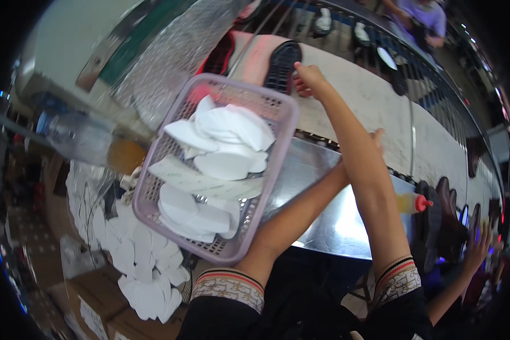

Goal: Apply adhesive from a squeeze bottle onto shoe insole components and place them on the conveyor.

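Observation:
My forearms cross, the right one above the left. My right hand reaches to the far side, beside a dark shoe sole on the pale conveyor belt. Its thumb is apart from the loosely curled fingers, close to the sole's edge; whether they touch I cannot tell. My left hand is over the belt's near edge, mostly hidden behind my right forearm. Only a fingertip and a bit of the hand show. A lilac plastic basket left of my arms holds white shoe-shaped pieces.
A squeeze bottle with red cap lies on the metal ledge. Dark shoes stand at right, near another person's hand. More white pieces are piled lower left. A clear bottle lies left of the basket. Rails border the belt.

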A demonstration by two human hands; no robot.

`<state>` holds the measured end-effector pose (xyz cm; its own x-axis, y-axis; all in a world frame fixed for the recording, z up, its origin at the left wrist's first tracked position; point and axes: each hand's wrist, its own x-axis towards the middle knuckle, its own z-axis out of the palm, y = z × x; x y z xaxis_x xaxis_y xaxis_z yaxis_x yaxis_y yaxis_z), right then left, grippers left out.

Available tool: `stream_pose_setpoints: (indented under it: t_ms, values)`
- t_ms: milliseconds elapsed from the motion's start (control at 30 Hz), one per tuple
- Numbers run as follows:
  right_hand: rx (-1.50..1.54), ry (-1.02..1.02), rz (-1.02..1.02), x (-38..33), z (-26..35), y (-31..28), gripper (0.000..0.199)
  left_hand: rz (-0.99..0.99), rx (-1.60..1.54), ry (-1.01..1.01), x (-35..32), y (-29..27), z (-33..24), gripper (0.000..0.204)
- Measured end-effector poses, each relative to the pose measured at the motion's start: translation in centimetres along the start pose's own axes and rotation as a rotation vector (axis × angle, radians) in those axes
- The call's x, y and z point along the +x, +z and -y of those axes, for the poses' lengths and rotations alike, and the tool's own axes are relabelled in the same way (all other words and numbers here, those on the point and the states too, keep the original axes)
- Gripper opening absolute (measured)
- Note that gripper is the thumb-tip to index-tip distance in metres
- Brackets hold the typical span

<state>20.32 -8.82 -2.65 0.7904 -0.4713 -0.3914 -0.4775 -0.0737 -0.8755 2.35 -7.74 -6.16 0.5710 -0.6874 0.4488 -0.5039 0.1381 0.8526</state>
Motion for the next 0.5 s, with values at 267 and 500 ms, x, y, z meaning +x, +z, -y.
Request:
stream_pose_setpoints:
  t_ms: [267, 500]
  values:
    - [-0.253, -0.230, -0.129, 1.4, 1.9, 3.3, 0.047, -0.056, -0.341, 0.176, -0.7, 0.3, 4.3, 0.034]
    - [-0.082, -0.316, -0.384, -14.2, 2.1, -14.3, 0.042, -0.353, 0.057, 0.070, 1.6, -0.5, 2.0, 0.018]
